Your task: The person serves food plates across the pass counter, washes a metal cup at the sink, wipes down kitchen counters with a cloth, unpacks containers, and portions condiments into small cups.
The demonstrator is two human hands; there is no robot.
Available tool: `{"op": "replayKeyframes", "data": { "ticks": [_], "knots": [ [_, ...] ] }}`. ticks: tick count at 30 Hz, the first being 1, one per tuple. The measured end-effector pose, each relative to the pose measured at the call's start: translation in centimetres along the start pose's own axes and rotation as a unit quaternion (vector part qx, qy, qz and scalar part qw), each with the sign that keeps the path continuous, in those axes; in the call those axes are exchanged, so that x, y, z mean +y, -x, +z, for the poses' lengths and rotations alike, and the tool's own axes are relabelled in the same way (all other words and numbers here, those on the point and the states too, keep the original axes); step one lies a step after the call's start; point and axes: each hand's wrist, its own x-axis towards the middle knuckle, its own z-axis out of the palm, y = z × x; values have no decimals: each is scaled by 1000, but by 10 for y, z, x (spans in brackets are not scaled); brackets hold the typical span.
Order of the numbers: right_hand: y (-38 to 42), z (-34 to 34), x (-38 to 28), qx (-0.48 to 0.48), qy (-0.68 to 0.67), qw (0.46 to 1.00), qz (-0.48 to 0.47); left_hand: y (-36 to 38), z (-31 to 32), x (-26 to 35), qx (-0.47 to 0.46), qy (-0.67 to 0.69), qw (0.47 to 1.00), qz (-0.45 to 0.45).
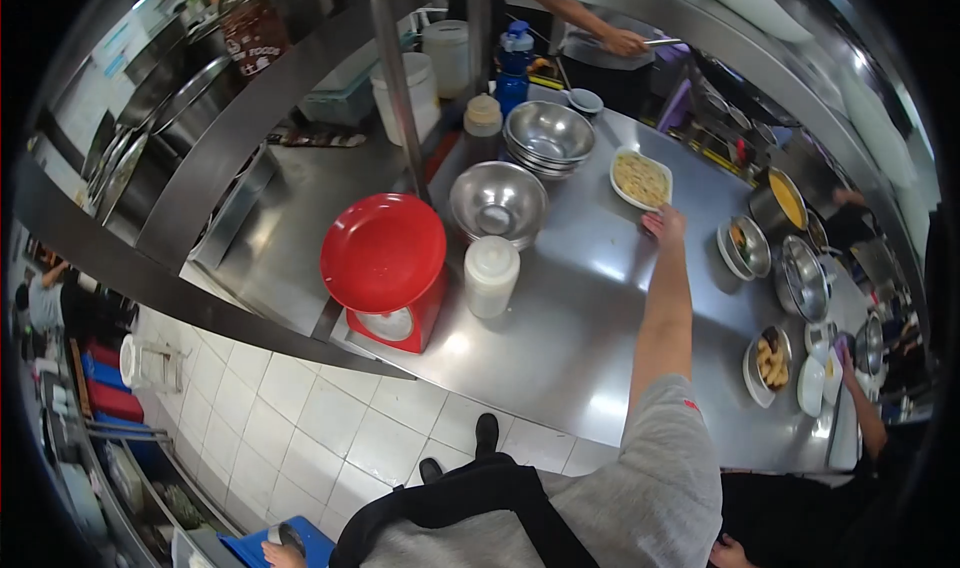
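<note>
My right hand [665, 224] reaches across the steel table to the near edge of a white bowl [641, 179] filled with pale yellowish food, its fingers closed at the rim. Low at the left edge of my body, my left hand [283, 555] is partly cut off by the frame and holds a small metal container [289, 539] over a blue surface. Left of the white bowl are stacked steel bowls [550, 134], another steel bowl [498, 201] and a white-capped squeeze bottle [491, 276].
A red scale [384, 258] stands at the table's [560, 338] left end. Food bowls [768, 366] and a yellow-filled pot [778, 200] line the right side. A co-worker's hand [625, 42] grips a handle beyond the table; another person's arm [862, 398] reaches in at right. A metal shelf frame crosses above.
</note>
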Motion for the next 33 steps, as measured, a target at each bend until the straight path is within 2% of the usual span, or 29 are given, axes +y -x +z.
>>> {"op": "replayKeyframes", "data": {
  "ticks": [2,4,6,8,10,14,16,18,19,20,21,22,23,24,25,26,27,28,30,33],
  "knots": [
    [-25,1,4,-15,4,1000,13,4,-1,-7,-3,-6,1000,-12],
    [-28,3,5,42,72,995,-47,5,-3,-10,50,-2,998,37],
    [2,1,0,57,115,989,-71,0,-4,-5,25,36,999,23],
    [35,-9,-5,72,159,980,-100,-5,-8,-1,-42,71,997,8],
    [62,-35,-12,22,228,967,-114,-9,1,-5,-44,86,995,19],
    [156,-78,-24,-30,247,962,-115,-28,45,-8,-54,120,991,35],
    [221,-97,-30,-39,274,955,-107,-37,51,-14,-125,165,978,33],
    [290,-95,-30,-44,326,942,-69,-43,22,-12,-139,227,963,39],
    [332,-93,-28,-80,365,925,-71,-56,50,-18,-132,215,966,52],
    [345,-113,-20,-123,372,919,-47,-65,85,-28,-81,200,972,96],
    [385,-107,-11,-160,357,919,-46,-80,101,-36,-100,252,956,109],
    [407,-111,0,-166,390,904,-47,-93,86,-39,-143,240,953,113],
    [428,-109,6,-242,432,868,-41,-109,80,-43,-147,231,953,133],
    [456,-106,26,-189,373,906,-59,-124,94,-52,-133,228,953,151],
    [477,-96,32,-224,423,878,-7,-138,100,-57,-143,230,953,133],
    [509,-80,57,-136,406,902,-56,-148,97,-61,-149,273,945,103],
    [514,-74,79,-129,355,925,-36,-154,114,-62,-134,317,935,81],
    [550,-37,86,-169,404,899,9,-165,114,-62,-143,333,929,69],
    [601,17,115,-264,372,888,55,-189,108,-55,-147,368,916,57],
    [664,107,161,-352,378,854,62,-234,112,-30,-102,424,898,55]
  ]
}}
